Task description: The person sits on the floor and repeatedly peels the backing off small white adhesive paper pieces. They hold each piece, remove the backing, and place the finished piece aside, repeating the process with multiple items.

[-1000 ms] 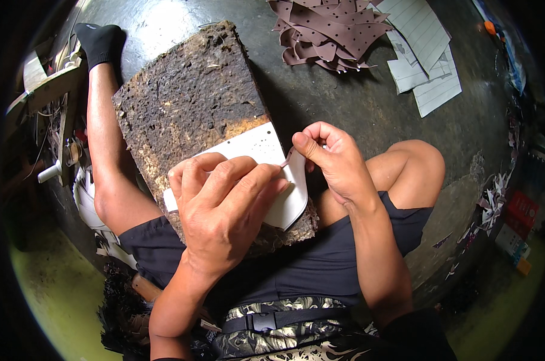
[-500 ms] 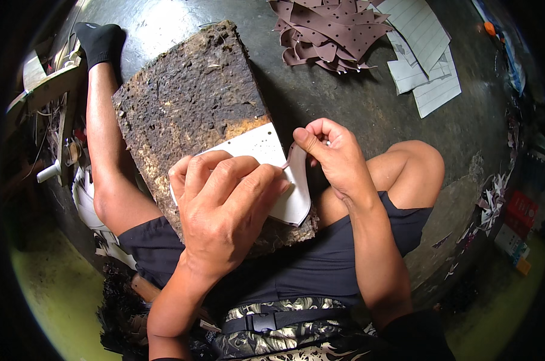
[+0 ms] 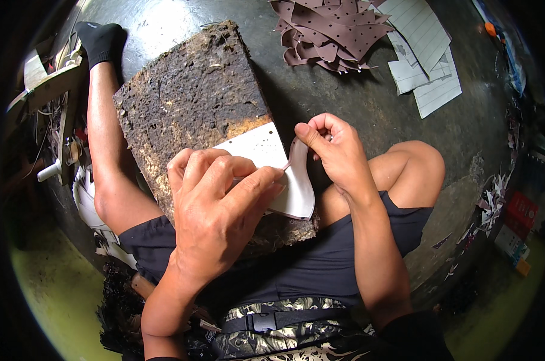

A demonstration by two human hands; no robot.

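Note:
A white flat board (image 3: 261, 142) with small dark dots lies on a thick, rough, dark-stained block. Across the board's right edge lies a curved strip of leather-like material (image 3: 300, 191), its pale side up and its narrow mauve end raised. My left hand (image 3: 215, 207) rests over the board with curled fingers, thumb and forefinger pinched at the strip's inner edge. The strip's narrow upper end is held between thumb and forefinger of my right hand (image 3: 338, 150), just off the block's right side. My left hand hides part of the board and of the strip.
The rough block (image 3: 188, 84) lies between my legs. Beyond it is a pile of mauve dotted strips (image 3: 329, 30), with white lined sheets (image 3: 426, 60) to its right. Scraps (image 3: 492, 201) lie along the right side. Wooden parts (image 3: 58, 84) stand at the far left.
The strip's wide lower end has shifted slightly up and to the right. My left hand has moved a little to the left at the wrist; my right hand has barely moved.

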